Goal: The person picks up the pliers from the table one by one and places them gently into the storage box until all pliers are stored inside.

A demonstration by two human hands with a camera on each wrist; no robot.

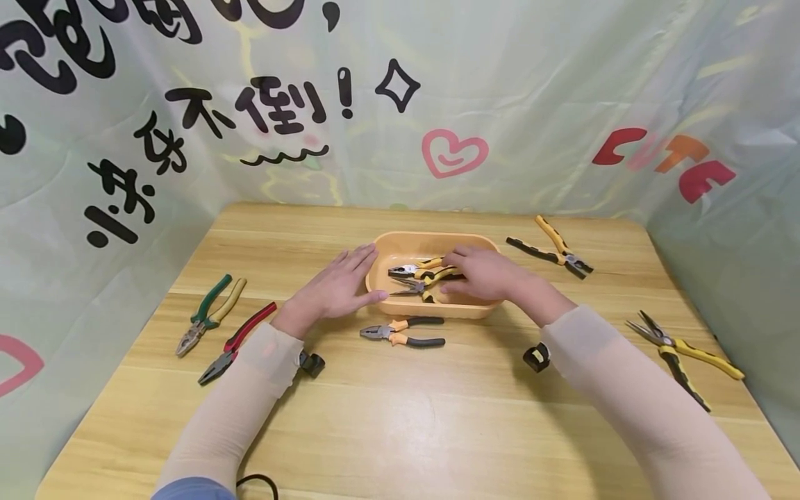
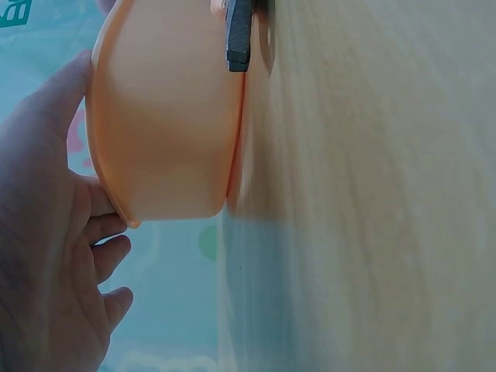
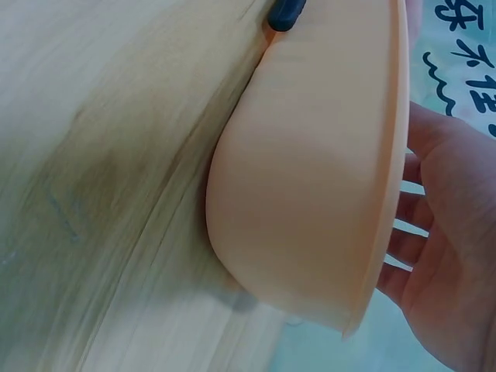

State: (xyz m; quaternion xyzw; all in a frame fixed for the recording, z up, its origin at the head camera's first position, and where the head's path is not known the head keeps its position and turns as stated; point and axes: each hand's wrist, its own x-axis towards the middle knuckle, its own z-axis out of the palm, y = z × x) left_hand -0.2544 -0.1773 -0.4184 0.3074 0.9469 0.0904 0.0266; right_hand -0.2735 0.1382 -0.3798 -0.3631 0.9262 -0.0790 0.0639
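A pale orange plastic basin (image 1: 431, 310) stands at the middle of the table. My left hand (image 1: 334, 285) touches its left rim, fingers fairly straight and thumb at the near corner. Inside the basin lie combination pliers (image 1: 406, 270) with yellow-and-black handles and long-nose pliers (image 1: 417, 286) with yellow handles. My right hand (image 1: 487, 274) reaches over the right rim, its fingers and thumb at the handles of these pliers. In the right wrist view the basin wall (image 3: 310, 178) hides the fingertips, so the grip cannot be made out.
Orange-and-black pliers (image 1: 400, 332) lie just before the basin. On the left are green-and-cream pliers (image 1: 205, 316) and red-handled pliers (image 1: 234, 347). Yellow-and-black pliers (image 1: 562, 255) lie at the back right, yellow long-nose pliers (image 1: 671, 347) farther right. A printed cloth (image 1: 531, 104) surrounds the table.
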